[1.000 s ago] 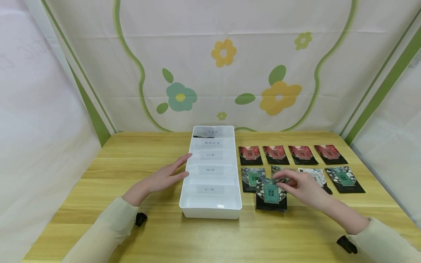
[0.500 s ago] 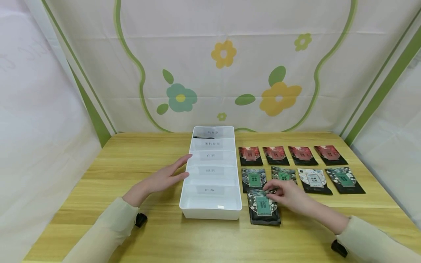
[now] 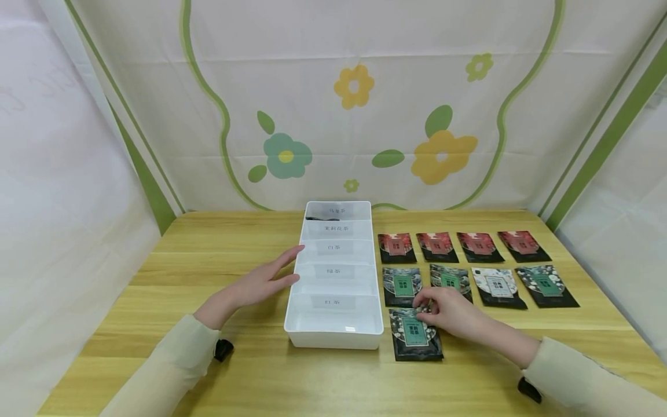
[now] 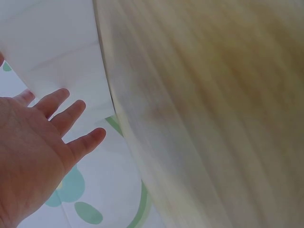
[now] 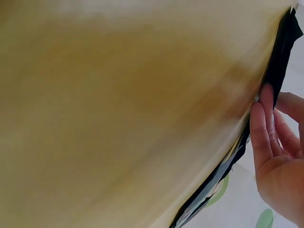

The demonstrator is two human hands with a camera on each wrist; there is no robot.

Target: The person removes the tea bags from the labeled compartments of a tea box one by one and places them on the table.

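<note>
A white divided box [image 3: 333,339] with paper labels in its compartments stands at the middle of the table in the head view. My left hand [image 3: 260,286] rests at its left side, fingers spread and fingertips at the wall; in the left wrist view the left hand [image 4: 42,147] shows these extended fingers. To the right of the box, a dark tea sachet [image 3: 415,333] with a green label and white flowers lies near the front. My right hand [image 3: 453,313] pinches its upper right edge between thumb and fingers. The right wrist view shows the right hand [image 5: 280,152] at the dark sachet edge.
Behind the held sachet are two green-labelled sachets, one being this sachet [image 3: 401,286], then a white sachet [image 3: 498,286] and a flowered sachet [image 3: 547,285]. Several red sachets [image 3: 479,246] form the back row. Something dark [image 3: 323,218] lies in the box's rear compartment.
My right hand has brought the flowered sachet left and toward the front edge, from tilted above the table to flat before the green one. The left hand stays put.
</note>
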